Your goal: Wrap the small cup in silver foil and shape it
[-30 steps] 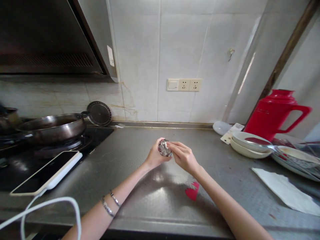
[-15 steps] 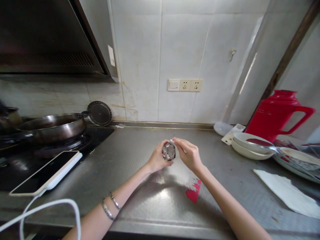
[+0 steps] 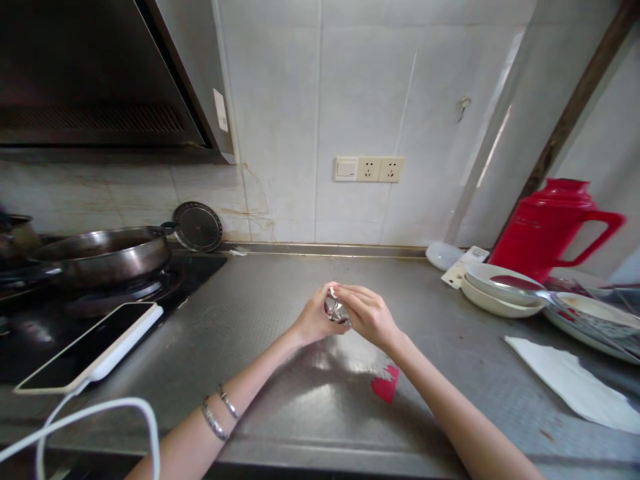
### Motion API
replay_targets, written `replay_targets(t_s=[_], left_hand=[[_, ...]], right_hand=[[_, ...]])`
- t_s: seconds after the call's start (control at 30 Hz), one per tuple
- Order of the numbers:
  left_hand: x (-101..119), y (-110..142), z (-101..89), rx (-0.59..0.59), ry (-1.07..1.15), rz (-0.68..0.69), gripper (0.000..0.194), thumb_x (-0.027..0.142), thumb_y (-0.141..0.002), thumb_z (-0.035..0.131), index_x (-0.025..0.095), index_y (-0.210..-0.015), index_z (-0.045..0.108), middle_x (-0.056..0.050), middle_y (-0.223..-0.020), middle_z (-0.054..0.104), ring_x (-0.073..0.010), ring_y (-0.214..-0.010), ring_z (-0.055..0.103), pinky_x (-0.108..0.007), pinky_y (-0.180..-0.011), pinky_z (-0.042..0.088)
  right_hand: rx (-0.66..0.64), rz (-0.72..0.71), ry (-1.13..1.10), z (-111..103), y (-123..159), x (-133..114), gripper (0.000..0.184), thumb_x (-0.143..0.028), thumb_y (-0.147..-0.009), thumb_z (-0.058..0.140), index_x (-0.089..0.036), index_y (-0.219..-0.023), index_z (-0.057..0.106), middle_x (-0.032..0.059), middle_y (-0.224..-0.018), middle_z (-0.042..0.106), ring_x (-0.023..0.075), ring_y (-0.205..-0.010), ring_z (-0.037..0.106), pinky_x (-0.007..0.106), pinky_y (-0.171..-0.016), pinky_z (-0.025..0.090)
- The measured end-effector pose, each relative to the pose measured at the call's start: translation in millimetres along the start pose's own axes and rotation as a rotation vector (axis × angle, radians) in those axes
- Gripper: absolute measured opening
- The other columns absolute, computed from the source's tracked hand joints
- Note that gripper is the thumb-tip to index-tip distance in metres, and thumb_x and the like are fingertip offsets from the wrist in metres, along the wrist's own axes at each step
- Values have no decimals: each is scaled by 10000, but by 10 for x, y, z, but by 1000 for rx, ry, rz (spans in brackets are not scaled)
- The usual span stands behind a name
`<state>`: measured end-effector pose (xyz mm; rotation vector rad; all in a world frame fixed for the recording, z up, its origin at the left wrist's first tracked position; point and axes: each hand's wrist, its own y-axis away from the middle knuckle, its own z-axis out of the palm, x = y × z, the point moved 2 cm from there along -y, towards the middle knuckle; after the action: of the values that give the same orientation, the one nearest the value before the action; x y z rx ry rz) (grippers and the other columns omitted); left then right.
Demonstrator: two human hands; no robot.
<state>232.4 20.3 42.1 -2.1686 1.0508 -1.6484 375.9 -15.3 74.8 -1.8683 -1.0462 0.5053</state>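
Observation:
Both my hands meet above the middle of a steel counter (image 3: 280,400). My left hand (image 3: 314,319) is curled around a small crumpled ball of silver foil (image 3: 335,311), which shows only in part between the fingers. My right hand (image 3: 366,315) covers the foil from the right, its fingertips pinched on the foil's top edge. Two thin bracelets (image 3: 219,410) sit on my left wrist. A small red scrap (image 3: 385,385) lies on the counter under my right forearm.
A phone (image 3: 87,347) with a white cable (image 3: 90,417) rests at the left, by a pan (image 3: 100,253) on the stove. Stacked bowls (image 3: 497,293), plates (image 3: 595,320), a red jug (image 3: 550,227) and a white paper sheet (image 3: 575,387) crowd the right.
My right hand has closed back over the foil ball, hiding most of it; half a second ago the ball was more exposed. Both hands stay in the same spot.

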Motion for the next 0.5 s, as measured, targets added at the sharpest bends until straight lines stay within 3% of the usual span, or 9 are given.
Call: replay_targets(t_s=[0.17,0.5], left_hand=[[-48,-20,-45,12,18,-100,824,226,-531,815,169,-1249,415,-92,-1120,627,-228,-981,616,-337,-860,487],[-69,-40,-121,58,-70,-174,840,239,-493,825,169,-1242,451,-53,-956,648,-217,-889,612,-333,-804,477]], right_hand=[[-20,-132,33,-26,-30,-77,402,-15,-831,417,-182,-1154,589,111,-982,716,229,-1014,640,389,-818,542],[-7,-128,60,5,-40,-170,364,-24,-823,464,-198,-1110,606,48,-785,706,209,-872,594,352,-730,453]])
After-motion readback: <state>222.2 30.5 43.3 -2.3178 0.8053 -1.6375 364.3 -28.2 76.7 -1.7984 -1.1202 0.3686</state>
